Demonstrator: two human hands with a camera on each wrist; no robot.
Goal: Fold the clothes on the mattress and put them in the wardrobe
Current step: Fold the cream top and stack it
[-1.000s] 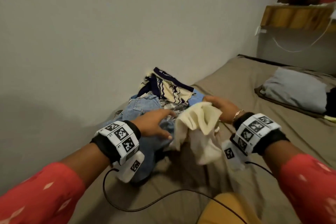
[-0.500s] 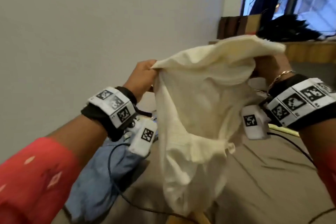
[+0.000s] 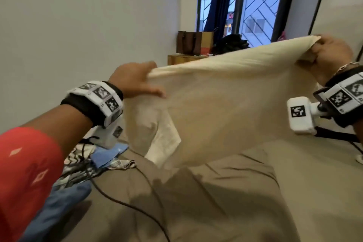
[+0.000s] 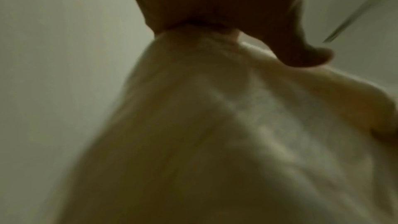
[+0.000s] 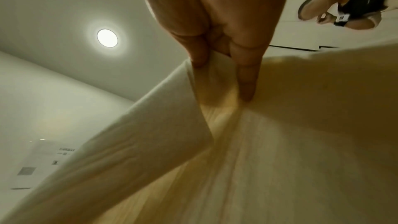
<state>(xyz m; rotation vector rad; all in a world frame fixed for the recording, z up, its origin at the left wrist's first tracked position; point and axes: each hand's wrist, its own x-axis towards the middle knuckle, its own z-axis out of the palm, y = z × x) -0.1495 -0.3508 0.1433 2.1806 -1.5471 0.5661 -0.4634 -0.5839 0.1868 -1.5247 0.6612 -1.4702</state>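
A cream garment [image 3: 225, 96] is stretched wide in the air above the mattress [image 3: 235, 192], its lower part hanging down. My left hand [image 3: 137, 82] pinches its top left corner, thumb on the near side. My right hand [image 3: 330, 53] grips the top right corner, held higher. In the left wrist view the cream garment [image 4: 215, 125] hangs blurred below my left hand [image 4: 215, 14]. The right wrist view shows my right hand [image 5: 221, 54] with its fingers [image 5: 247, 81] clamped over a fold of the cream garment [image 5: 269, 142].
A pile of other clothes [image 3: 82, 163], blue, denim and patterned, lies at the left by the wall. A black cable [image 3: 125, 202] runs across the brown sheet. A wooden shelf [image 3: 182, 59] with bags stands under a barred window [image 3: 255, 2].
Both hands lifted the cream garment off the pile and pulled apart, spreading it wide. My view rose toward the window.
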